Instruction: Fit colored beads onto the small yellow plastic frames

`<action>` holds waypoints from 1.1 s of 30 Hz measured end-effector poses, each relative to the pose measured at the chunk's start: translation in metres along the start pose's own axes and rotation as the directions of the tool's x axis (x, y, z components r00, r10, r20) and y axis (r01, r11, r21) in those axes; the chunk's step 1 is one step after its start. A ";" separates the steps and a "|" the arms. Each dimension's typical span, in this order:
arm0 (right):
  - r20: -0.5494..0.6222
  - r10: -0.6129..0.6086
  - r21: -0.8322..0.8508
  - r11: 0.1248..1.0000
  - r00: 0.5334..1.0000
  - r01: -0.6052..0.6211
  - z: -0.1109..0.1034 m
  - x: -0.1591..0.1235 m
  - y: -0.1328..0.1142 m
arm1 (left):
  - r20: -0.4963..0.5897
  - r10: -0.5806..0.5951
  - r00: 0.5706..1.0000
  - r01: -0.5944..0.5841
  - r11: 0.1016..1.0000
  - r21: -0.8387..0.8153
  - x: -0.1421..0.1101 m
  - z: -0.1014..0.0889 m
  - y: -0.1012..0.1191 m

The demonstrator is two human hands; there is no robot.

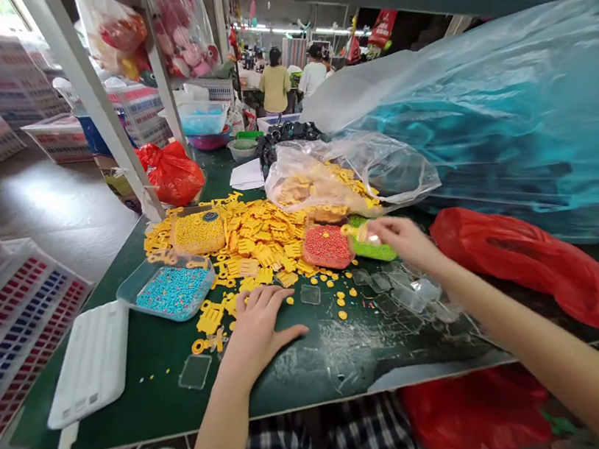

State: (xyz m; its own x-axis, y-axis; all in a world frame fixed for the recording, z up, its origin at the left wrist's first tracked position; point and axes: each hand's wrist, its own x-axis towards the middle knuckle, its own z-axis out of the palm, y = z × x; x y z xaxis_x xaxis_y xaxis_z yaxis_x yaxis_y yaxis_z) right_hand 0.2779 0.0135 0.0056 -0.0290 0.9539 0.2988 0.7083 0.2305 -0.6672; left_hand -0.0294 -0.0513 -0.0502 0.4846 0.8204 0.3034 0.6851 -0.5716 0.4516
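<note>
My left hand [259, 330] lies flat on the green table [149, 387], fingers apart, at the edge of a heap of yellow plastic pieces [263, 244]. My right hand [402, 240] pinches a small yellow plastic piece just above a tray of green beads [374, 249]. A tray of red beads [326, 247] sits beside it. Farther left are trays of yellow beads [199, 233] and blue beads [167, 291]. Clear plastic squares [406, 291] lie under my right wrist. A clear bag of yellow pieces [321, 184] lies behind.
A white power bank [89, 364] with a white cable lies at the table's front left. A red bag [528, 266] and a large blue plastic sheet [484, 109] fill the right side. Stacked crates [23, 323] stand left. Several co-workers [293, 77] stand far back.
</note>
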 end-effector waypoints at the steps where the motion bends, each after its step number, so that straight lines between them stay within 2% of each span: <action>1: -0.059 0.014 -0.022 1.000 0.998 -0.016 -0.011 0.015 0.006 | 0.011 -0.001 1.000 0.001 1.000 -0.002 0.000 0.000 0.000; 3: -0.169 0.034 -0.071 0.996 0.985 -0.047 -0.026 0.047 0.013 | 0.013 -0.013 1.000 0.013 1.000 -0.002 0.000 0.000 0.000; 5: -0.253 0.046 -0.119 0.990 0.966 -0.078 -0.031 0.077 0.014 | -0.007 -0.044 0.999 0.044 0.999 0.005 -0.001 0.000 0.000; 9: -0.319 0.099 -0.190 0.968 0.942 -0.166 -0.016 0.121 0.012 | -0.043 -0.116 0.992 0.118 0.993 0.028 -0.002 -0.003 -0.003; 13: -0.335 0.153 -0.223 0.946 0.930 -0.237 0.001 0.132 0.011 | -0.046 -0.172 0.984 0.174 0.983 0.054 -0.002 -0.004 -0.004; 15: -0.361 0.146 -0.234 0.942 0.921 -0.241 0.004 0.123 0.011 | -0.041 -0.191 0.981 0.193 0.979 0.064 -0.001 -0.004 -0.005; 18: -0.391 0.084 -0.249 0.949 0.917 -0.194 0.002 0.092 0.009 | -0.011 -0.194 0.981 0.195 0.978 0.078 0.001 -0.003 -0.004; 19: -0.387 0.045 -0.258 0.954 0.921 -0.155 0.001 0.078 0.009 | 0.002 -0.196 0.981 0.195 0.977 0.085 0.002 -0.002 -0.003; 21: -0.355 -0.116 -0.291 0.957 0.928 0.009 0.000 0.045 0.008 | 0.027 -0.202 0.979 0.199 0.975 0.101 0.003 0.000 -0.001; 24: -0.237 -0.248 -0.334 0.929 0.940 0.161 0.007 -0.007 0.006 | 0.061 -0.187 0.980 0.180 0.977 0.111 0.004 0.004 0.004; 28: -0.098 -0.306 -0.338 0.905 0.947 0.258 0.030 -0.060 -0.001 | 0.110 -0.093 0.990 0.084 0.993 0.080 0.004 0.008 0.010; 30: -0.030 -0.340 -0.317 0.895 0.940 0.313 0.041 -0.072 -0.008 | 0.127 -0.065 0.990 0.058 0.997 0.059 0.003 0.008 0.012; 33: 0.100 -0.423 -0.259 0.863 0.901 0.434 0.051 -0.070 -0.021 | 0.141 -0.047 0.989 0.045 0.999 0.011 0.003 0.008 0.012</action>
State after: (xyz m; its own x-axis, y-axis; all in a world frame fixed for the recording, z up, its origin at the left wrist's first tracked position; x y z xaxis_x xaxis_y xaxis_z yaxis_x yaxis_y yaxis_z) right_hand 0.2291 -0.0483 -0.0367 -0.3958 0.7810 0.4831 0.7816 0.5627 -0.2693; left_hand -0.0157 -0.0557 -0.0503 0.5239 0.8364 0.1609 0.7125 -0.5339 0.4553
